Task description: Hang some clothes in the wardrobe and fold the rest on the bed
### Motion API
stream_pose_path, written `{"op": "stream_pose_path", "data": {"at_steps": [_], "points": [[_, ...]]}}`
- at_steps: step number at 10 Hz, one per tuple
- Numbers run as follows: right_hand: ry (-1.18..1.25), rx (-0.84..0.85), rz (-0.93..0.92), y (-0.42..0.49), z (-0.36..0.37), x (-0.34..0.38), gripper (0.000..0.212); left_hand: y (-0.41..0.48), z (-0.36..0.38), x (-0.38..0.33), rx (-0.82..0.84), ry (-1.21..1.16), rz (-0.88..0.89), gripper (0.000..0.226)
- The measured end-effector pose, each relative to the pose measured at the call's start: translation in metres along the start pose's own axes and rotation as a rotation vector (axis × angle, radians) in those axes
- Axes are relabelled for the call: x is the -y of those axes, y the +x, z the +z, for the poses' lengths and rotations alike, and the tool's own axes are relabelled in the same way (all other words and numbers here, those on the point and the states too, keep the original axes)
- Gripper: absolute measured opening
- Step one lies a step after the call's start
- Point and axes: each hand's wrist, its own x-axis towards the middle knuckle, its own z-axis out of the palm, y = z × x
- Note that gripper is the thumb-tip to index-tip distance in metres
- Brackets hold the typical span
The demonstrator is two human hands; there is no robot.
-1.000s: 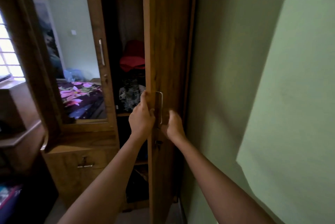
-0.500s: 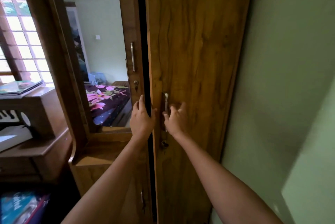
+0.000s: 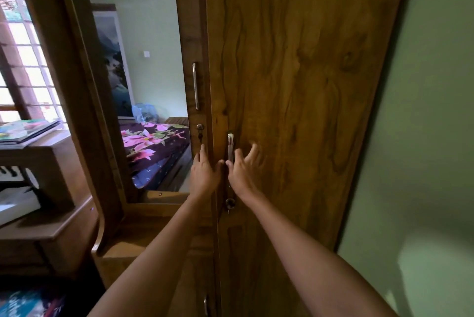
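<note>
Head view: wardrobe [image 3: 295, 86] is seen straight ahead, both doors closed with only a thin seam between them. Left hand [image 3: 204, 174] is laid flat on the edge of the mirrored door [image 3: 189, 34], just below its keyhole [image 3: 200, 127]; fingers are straight and nothing is grasped. Right hand [image 3: 242, 170] is pressed on the plain wooden door, fingers spread and released, just beside the metal handle [image 3: 230, 147]; contact with the handle cannot be told. A key lock [image 3: 230, 202] is set below the right wrist. Bed [image 3: 151, 147], in a purple floral sheet, is seen only as a reflection in the mirror [image 3: 143, 60]. Green wall [image 3: 423, 137] is at right; stacked books [image 3: 28, 129] and a window [image 3: 23, 60] at left.
</note>
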Motion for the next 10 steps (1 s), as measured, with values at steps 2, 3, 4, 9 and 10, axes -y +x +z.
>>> {"op": "stream_pose_path", "data": {"at_steps": [2,3,4,9,10], "points": [[-0.032,0.004,-0.038,0.027,0.020,-0.004,0.035,0.041,0.011,0.006,0.013,-0.072,-0.013,0.066],[-0.016,-0.110,-0.045,0.027,0.029,-0.002,0.028,0.050,0.019,0.011,0.008,-0.120,-0.038,0.060],[0.001,-0.149,-0.050,0.028,0.032,-0.005,0.027,0.049,0.024,0.010,-0.001,-0.100,-0.054,0.059],[-0.259,0.474,-0.081,0.000,-0.020,-0.053,0.056,-0.010,0.007,0.012,0.258,0.195,-0.014,0.028],[-0.299,0.769,0.052,-0.010,-0.029,-0.065,0.055,-0.027,0.009,0.009,0.498,0.275,0.013,0.021]]}}
